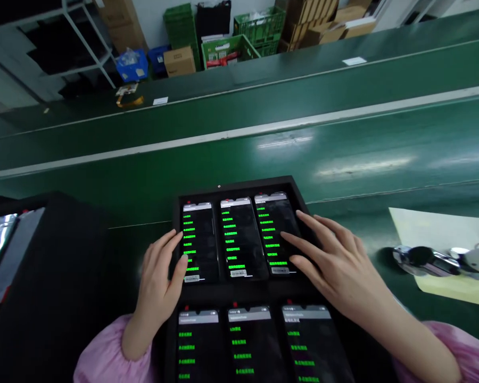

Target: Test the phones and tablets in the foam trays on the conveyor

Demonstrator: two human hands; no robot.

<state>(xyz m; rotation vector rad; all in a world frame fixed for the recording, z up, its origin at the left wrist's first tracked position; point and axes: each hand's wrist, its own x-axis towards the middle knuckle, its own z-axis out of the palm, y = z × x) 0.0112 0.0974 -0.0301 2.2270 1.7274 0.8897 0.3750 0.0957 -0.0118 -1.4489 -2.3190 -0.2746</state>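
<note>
A black tray [239, 292] in front of me holds several smartphones in two rows, their dark screens lit with lists of green text. My left hand [159, 276] rests at the left edge of the upper-left phone [201, 242], thumb and fingertips on its side; it does not grip it. Over the upper-right phone [277, 229] lies my right hand [331, 255], fingers spread, its index fingertip at the screen. Between the hands the upper-middle phone [243, 239] shows fully. The lower phones, such as the lower-middle one [255, 346], are cut off by the frame.
Another black tray [64, 255] with phones stands at the left. On the right, a shiny metal object [427, 260] lies on pale paper [455, 229]. Green conveyor belts [163, 181] run across. Beyond are green crates [231, 50], cardboard boxes [179, 61] and a blue bin [131, 65].
</note>
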